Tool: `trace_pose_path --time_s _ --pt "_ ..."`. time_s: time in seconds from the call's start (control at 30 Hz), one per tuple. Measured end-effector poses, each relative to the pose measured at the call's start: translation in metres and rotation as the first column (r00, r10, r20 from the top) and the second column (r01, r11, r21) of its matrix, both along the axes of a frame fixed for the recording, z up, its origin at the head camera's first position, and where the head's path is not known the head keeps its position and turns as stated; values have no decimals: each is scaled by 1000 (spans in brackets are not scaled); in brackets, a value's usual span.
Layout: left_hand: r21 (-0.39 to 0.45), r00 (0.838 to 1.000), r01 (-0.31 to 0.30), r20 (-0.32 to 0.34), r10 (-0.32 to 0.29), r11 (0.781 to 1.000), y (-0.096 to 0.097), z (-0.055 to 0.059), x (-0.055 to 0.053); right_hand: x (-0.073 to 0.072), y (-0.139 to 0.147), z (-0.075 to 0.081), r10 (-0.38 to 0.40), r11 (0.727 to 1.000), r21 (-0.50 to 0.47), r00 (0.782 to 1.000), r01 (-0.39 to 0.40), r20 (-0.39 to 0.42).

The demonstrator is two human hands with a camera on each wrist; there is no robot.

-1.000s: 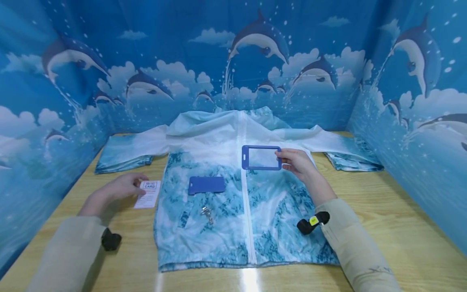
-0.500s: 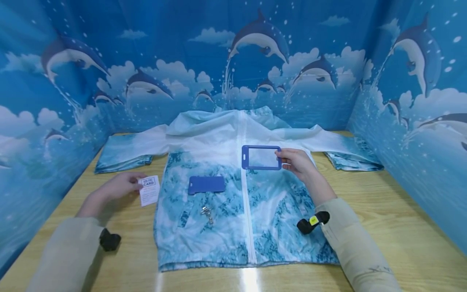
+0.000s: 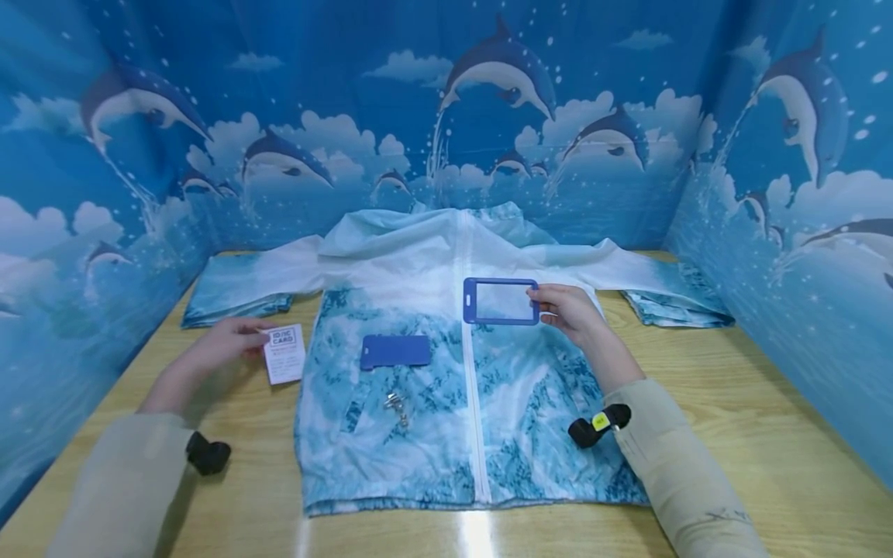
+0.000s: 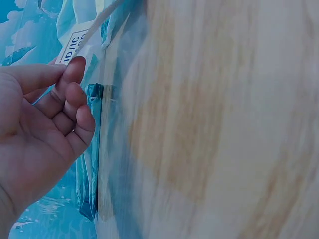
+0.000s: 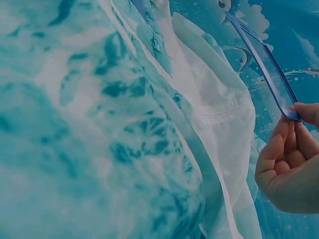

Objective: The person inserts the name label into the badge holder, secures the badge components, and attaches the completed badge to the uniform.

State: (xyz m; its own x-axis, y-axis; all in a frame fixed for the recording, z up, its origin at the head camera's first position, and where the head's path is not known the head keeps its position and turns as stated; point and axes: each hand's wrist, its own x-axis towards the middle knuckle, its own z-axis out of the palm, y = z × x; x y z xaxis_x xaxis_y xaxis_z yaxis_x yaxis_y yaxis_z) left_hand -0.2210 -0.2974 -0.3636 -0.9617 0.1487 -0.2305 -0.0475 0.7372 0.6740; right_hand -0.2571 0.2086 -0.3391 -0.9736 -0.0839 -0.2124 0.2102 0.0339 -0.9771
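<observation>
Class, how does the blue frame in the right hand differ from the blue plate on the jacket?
The blue frame has a large see-through window; the blue plate has a mostly solid face. The right hand pinches the frame, while the plate lies on the jacket, untouched by either hand. Both are blue, with a small slot near one end.

Head cam high, near side, facing far and down over counter (image 3: 251,504) and jacket (image 3: 432,387), left wrist cam close on left grip (image 4: 45,122), tilted sideways, card (image 4: 75,42) shared with head, right wrist cam close on right grip (image 5: 294,169), facing far across jacket, blue frame (image 5: 257,64) shared with head.
</observation>
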Motion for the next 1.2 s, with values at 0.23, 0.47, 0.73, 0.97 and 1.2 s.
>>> trace_pose_path --time_s 0.23,0.47,0.73,0.97,1.2 --pt "11 999 -37 -2 37 999 0 6 3 -1 1 0 1 1000 12 1000 -1 -4" --pt "14 993 -113 -19 113 993 -4 12 2 -1 1 1 0 1000 8 1000 0 -3" --pt "50 989 -138 -46 140 989 -3 17 1 0 1 -1 8 1000 -7 1000 -8 -9" --pt "82 986 -139 -79 146 987 10 23 -1 0 1 0 -1 1000 -26 1000 1 2" --pt "131 977 -184 -86 197 974 27 26 -8 0 1 -1 6 1000 -29 1000 -6 -3"
